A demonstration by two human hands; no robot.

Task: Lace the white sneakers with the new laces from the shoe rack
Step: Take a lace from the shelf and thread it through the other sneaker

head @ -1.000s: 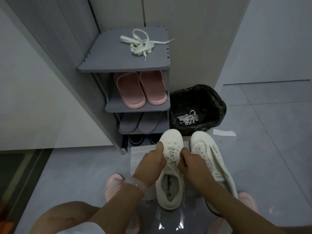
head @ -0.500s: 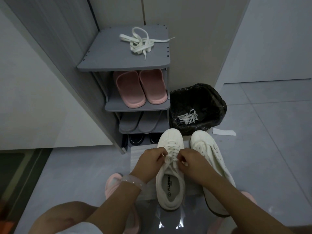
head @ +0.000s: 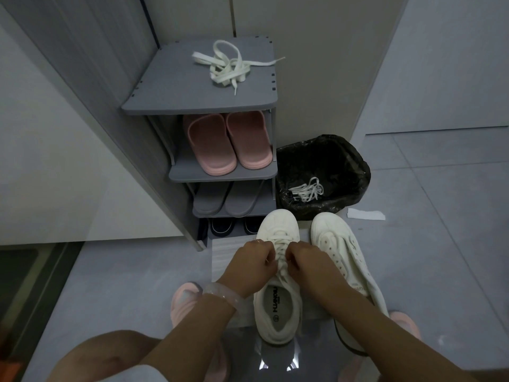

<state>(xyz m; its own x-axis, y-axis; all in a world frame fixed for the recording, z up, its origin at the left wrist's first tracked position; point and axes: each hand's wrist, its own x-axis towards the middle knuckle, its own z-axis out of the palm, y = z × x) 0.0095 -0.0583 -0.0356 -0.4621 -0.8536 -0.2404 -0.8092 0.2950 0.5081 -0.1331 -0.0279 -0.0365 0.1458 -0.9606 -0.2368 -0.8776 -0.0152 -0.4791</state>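
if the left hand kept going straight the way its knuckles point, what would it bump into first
Probably the right hand: the left hand points across the laced white sneaker toward it, with a narrow gap of white lace between. Depth is hard to judge.

Both hands, left (head: 254, 264) and right (head: 309, 264), closed on the lace over the left sneaker (head: 278, 288), almost touching each other. Just right of the grip: second sneaker (head: 341, 257), tipped on its side. Ahead: shoe rack (head: 220, 172) and black bin (head: 325, 172) close off the front. Left of the grip: bare floor (head: 124, 277), open. Above the rack top, clear except loose laces (head: 228, 66).
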